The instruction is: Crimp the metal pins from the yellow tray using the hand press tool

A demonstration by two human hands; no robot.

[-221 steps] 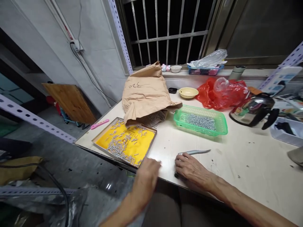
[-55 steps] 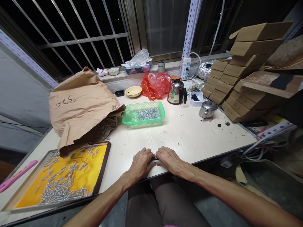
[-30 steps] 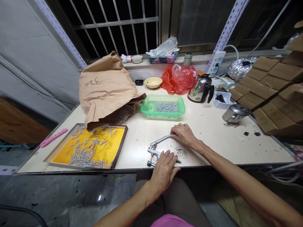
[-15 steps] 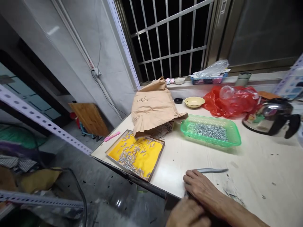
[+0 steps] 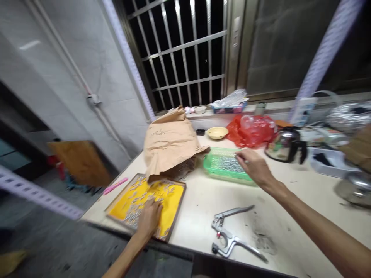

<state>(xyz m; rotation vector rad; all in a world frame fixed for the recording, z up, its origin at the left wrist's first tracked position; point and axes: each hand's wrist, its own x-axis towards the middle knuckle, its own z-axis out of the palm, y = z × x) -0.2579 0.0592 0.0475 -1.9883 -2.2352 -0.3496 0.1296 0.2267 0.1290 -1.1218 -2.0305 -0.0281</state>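
Note:
My left hand [image 5: 150, 217] is down in the shallow tray [image 5: 177, 208] with the yellow bottom, its fingers curled among small metal pins [image 5: 133, 214]. What its fingertips grip, if anything, is hidden. Above the right part of the green plastic basket [image 5: 214, 175] is my right hand [image 5: 256, 166], thumb and fingers pinched together. A tiny dark tip shows at its fingertips, too small to name. Many similar metal pins [image 5: 227, 164] lie in the basket. Between the two hands, nearer the table's front edge, hand pliers [image 5: 228, 233] lie with their handles spread, touched by neither hand.
A brown paper sack [image 5: 171, 143] leans over the tray's back edge. Behind the basket are a yellow bowl [image 5: 217, 133], a red plastic bag [image 5: 251, 131] and a glass kettle [image 5: 285, 144]. A pink cutter [image 5: 115, 186] lies left of the tray.
My hands, close together at the table's front edge before, have parted: the left into the tray, the right over the basket. The pliers now lie uncovered on the table. The view has swung right.

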